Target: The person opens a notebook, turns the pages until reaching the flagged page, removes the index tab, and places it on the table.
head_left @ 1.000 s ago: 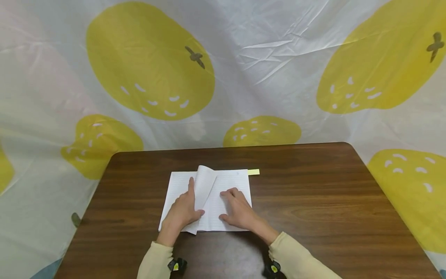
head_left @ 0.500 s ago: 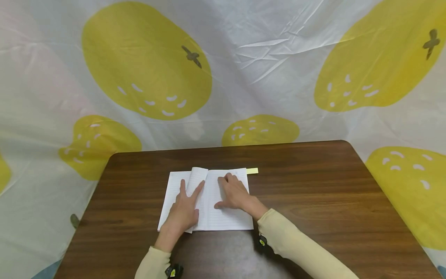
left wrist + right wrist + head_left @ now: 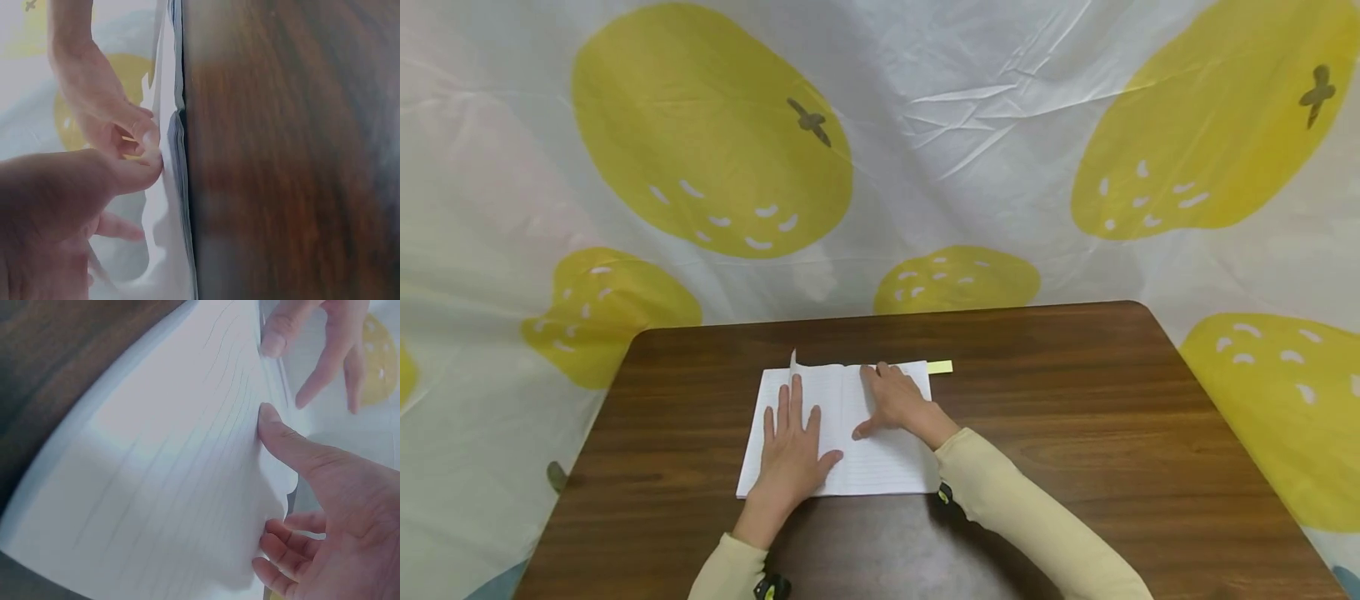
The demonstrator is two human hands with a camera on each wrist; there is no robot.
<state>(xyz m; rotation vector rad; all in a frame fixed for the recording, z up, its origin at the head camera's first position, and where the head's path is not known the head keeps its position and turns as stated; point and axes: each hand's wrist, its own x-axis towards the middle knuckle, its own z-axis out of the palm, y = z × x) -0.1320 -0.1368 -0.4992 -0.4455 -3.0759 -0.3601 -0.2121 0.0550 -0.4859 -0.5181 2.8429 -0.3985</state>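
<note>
An open notebook [image 3: 887, 471] with lined white pages lies on the table. Spread over its left page is my left hand [image 3: 792, 454], fingers extended and pointing away from me. Beyond those fingertips, the far edge of a leaf [image 3: 792, 360] curls upward. My right hand [image 3: 895, 402] rests on the upper part of the right page, its thumb stretched toward the center fold. In the right wrist view, that hand's thumb and fingertips touch the lined page [image 3: 169, 462]. The left wrist view shows the notebook's layered near edge [image 3: 181, 162], with both thumbs close above it.
A pale yellow sticky tab [image 3: 940, 367] sticks out from the notebook's upper right edge. The brown wooden table [image 3: 1075, 433] extends around it on all sides. Behind the table hangs a white cloth [image 3: 895, 183] printed with yellow fruit.
A lifted leaf has gone over leftward and down onto the left page, with my left hand spreading flat on it. My right hand has moved up and slightly left along the right page.
</note>
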